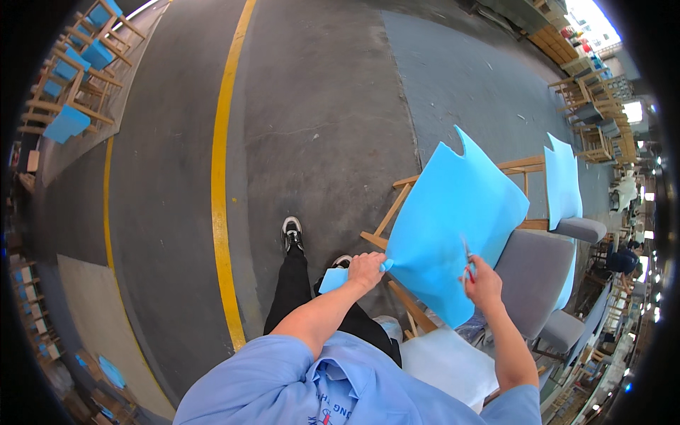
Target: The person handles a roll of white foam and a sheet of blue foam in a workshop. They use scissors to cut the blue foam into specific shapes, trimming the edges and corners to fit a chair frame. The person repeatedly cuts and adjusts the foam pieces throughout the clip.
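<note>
A large sheet of light blue foam (pixel 453 219), with a notch cut in its far edge, lies over a wooden chair frame (pixel 397 209) at my right. My left hand (pixel 367 270) is closed on the sheet's near-left corner, pulling it into a bunch. A smaller blue piece (pixel 333 280) shows beside that wrist; whether it joins the sheet I cannot tell. In my right hand (pixel 484 285) is a pair of scissors (pixel 469 272) with red handles. Their blades point away from me over the sheet and look blurred.
A grey padded chair part (pixel 533 276) and another blue foam sheet (pixel 563 180) stand to the right. White wrapping (pixel 450 361) lies close by my right side. Yellow lines (pixel 221 177) run along the grey floor. Wooden chairs with blue covers (pixel 78 78) stand far left.
</note>
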Demonstrator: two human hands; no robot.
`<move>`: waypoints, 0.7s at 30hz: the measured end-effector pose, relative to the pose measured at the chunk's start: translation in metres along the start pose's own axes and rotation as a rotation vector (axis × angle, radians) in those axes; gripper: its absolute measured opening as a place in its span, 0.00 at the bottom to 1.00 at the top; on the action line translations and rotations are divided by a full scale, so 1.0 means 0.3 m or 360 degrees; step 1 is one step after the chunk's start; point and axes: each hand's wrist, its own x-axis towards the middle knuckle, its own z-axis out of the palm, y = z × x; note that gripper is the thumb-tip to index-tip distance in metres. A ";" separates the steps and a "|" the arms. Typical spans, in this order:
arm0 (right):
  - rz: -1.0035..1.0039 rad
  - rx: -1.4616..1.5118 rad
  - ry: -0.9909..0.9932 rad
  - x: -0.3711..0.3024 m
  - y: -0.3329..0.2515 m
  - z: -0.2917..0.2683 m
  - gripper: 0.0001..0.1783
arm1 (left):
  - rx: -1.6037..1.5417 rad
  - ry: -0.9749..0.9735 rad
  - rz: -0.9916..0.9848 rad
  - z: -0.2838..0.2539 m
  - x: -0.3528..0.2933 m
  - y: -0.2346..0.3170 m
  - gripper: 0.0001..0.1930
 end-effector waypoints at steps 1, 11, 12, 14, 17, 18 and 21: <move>-0.0260 -0.0165 -0.0030 -0.017 -0.044 -0.029 0.29 | -0.0003 -0.0022 -0.0001 -0.002 0.001 -0.005 0.08; -0.1354 -0.1295 -0.0202 0.099 -0.392 0.016 0.24 | -0.0175 0.0066 -0.0003 0.005 -0.017 -0.022 0.09; -0.1398 -0.1349 -0.0202 0.114 -0.408 0.031 0.25 | -0.0175 0.0069 -0.0004 0.005 -0.018 -0.025 0.09; -0.1449 -0.1434 -0.0223 0.130 -0.426 0.049 0.23 | -0.0175 0.0074 -0.0001 0.004 -0.022 -0.029 0.10; -0.1468 -0.1492 -0.0270 0.146 -0.452 0.057 0.20 | -0.0218 0.0068 0.0008 0.002 -0.020 -0.037 0.09; -0.1477 -0.1489 -0.0284 0.148 -0.454 0.058 0.19 | -0.0206 0.0042 0.0009 -0.003 -0.016 -0.038 0.09; -0.1546 -0.1445 -0.0256 0.157 -0.458 0.066 0.16 | -0.0199 -0.0010 0.0009 -0.017 -0.001 -0.042 0.08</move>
